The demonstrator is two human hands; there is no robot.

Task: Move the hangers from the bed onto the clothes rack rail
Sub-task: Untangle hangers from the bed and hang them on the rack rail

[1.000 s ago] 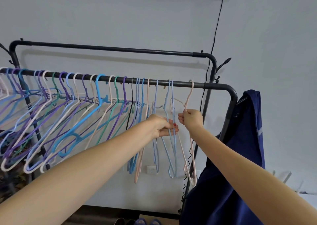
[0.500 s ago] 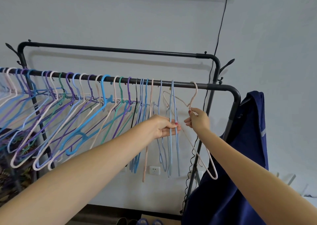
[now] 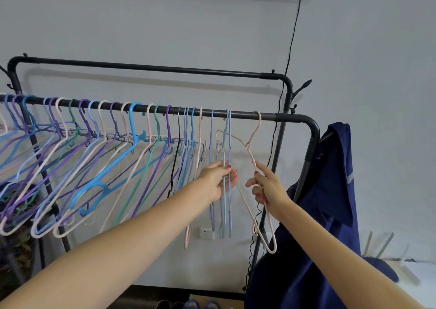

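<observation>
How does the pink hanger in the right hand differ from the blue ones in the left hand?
The pink hanger is turned so its triangle shows; the blue hangers hang edge-on. The pink one sits last on the rail, nearest the bend; the blue ones sit further left. The right hand holds one hanger, the left hand several. All are thin and hooked over the rail.

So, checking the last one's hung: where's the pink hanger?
Its hook is over the front rail, rightmost in the row beside the light blue hangers; the right hand holds it.
</observation>
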